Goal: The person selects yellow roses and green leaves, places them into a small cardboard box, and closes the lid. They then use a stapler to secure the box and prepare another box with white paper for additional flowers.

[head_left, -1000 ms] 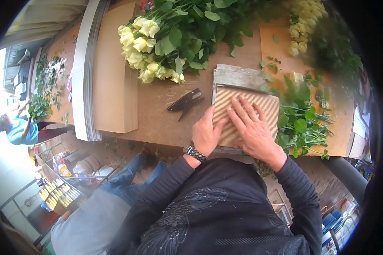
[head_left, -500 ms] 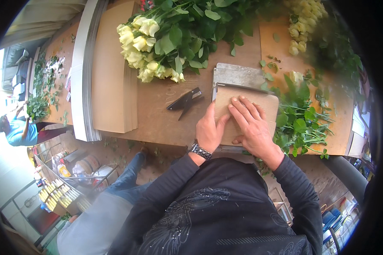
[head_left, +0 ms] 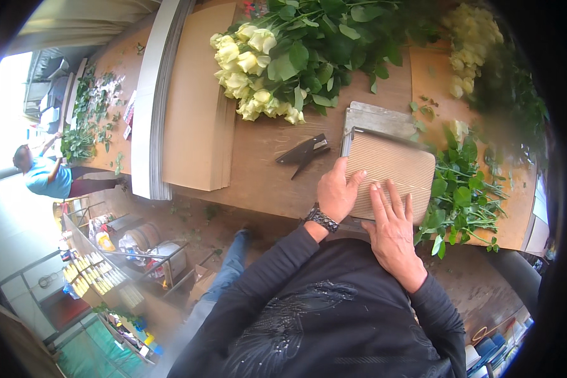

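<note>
Rests the right hand (head_left: 395,236) palm down on the lower part of a ribbed cardboard sheet (head_left: 390,154), with fingers extended and slightly apart. Sets the left hand (head_left: 336,196) at the sheet's left edge, with the thumb over the ribbed face; cannot tell a firm pinch from light contact there, with the other fingers partly hidden. Locates the sheet near the front edge of a brown table (head_left: 264,189), on a grey metal holder (head_left: 381,120) with a plate visible beyond the far edge. Shows a black stapler (head_left: 302,152) lying left of the holder, and cut leafy stems (head_left: 463,192) just beside the sheet at right. Includes, farther up and left, a bunch of cream roses (head_left: 252,63) with dense green leaves, then a stack of tan cardboard (head_left: 198,113) next to a pale stack of sheets (head_left: 151,113). Shows more pale roses (head_left: 469,50) at upper right, somewhat blurred. Places, at far left, a person in a light blue top (head_left: 49,178) beside another leaf-strewn table (head_left: 130,82).
</note>
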### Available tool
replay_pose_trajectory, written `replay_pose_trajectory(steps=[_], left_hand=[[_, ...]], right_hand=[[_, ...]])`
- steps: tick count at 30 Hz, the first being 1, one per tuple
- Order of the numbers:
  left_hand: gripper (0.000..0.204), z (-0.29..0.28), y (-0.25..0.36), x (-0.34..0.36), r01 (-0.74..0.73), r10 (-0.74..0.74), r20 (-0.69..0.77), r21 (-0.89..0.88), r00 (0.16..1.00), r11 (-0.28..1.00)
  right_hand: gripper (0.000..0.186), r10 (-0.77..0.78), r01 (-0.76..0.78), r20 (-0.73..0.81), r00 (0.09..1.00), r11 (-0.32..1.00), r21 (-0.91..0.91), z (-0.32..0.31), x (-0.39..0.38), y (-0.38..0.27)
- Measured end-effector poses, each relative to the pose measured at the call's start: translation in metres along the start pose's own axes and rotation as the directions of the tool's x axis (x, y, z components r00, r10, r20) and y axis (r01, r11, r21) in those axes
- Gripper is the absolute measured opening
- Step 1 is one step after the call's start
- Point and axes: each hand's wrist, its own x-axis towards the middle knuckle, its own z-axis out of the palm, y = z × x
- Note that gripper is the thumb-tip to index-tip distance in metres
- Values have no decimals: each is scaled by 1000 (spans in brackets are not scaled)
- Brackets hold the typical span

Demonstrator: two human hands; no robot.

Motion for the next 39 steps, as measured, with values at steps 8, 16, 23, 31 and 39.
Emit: replay_pose_trajectory(steps=[8,16,23,31,39], left_hand=[[46,-31,-30,11,88,-94,-37,-131,995,987],[76,-70,-112,46,-136,-22,195,754,981,643],[61,-59,-116,42,-152,53,167,664,984,732],[77,-88,-54,-26,-245,226,96,300,969,922],[80,-95,-10,-43,-352,287,223,361,932,864]], right_hand=[[86,13,-15,-21,1000,996,-84,4,0,-4],[82,-61,60,-14,998,996,-74,-4,1,4],[81,-56,55,-13,998,997,-49,-8,1,3],[82,-59,58,-9,998,998,-33,-9,1,5],[80,-70,70,-13,997,997,-38,-9,0,6]])
